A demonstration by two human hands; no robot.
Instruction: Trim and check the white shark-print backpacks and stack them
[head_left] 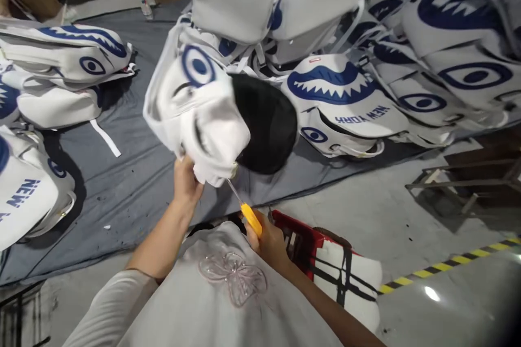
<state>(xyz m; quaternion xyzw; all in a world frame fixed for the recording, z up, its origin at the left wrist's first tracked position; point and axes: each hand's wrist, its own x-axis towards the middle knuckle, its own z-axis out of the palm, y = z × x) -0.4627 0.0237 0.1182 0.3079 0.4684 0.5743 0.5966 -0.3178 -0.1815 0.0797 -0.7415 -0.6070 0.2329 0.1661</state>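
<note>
My left hand [185, 180] grips the lower edge of a white backpack [199, 114] printed with a blue eye, holding it up in the air. Its black inner back panel [266, 122] faces right. My right hand [271, 238] holds small yellow-handled snips [248, 214], whose metal tip touches the bag's bottom corner beside my left hand.
Many white backpacks with blue shark-mouth prints and "NEW YORK" lettering lie piled on a grey cloth [130, 184], at the left [69, 59] and across the back right [345, 103]. A red crate [297, 233] sits by my knee. Yellow-black floor tape [448, 263] runs at the right.
</note>
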